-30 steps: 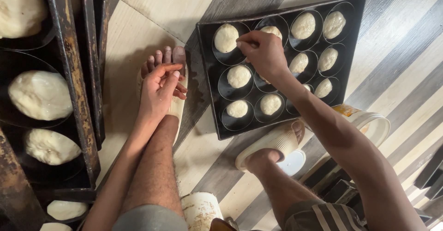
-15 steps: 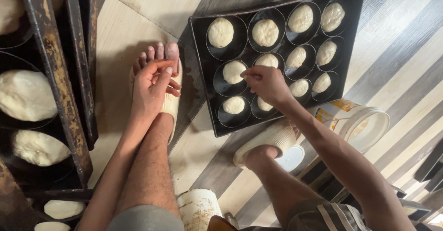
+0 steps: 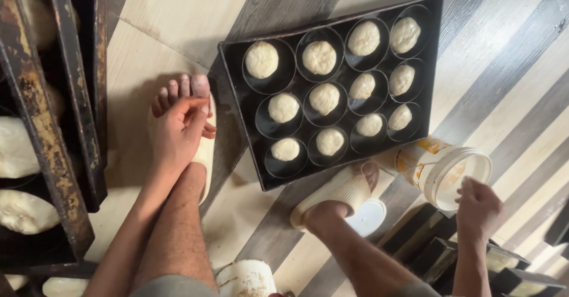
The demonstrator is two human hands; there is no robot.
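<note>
— Where's the right hand [image 3: 479, 207]?
— Lower right of the frame, fingers curled at the rim of the tilted white plastic tub [image 3: 446, 169], gripping nothing yet; steady the tub before dipping.
— And the left hand [image 3: 178, 128]?
— Loosely open, resting on the foot, left of the black twelve-cup metal tray [image 3: 237, 104].
</note>
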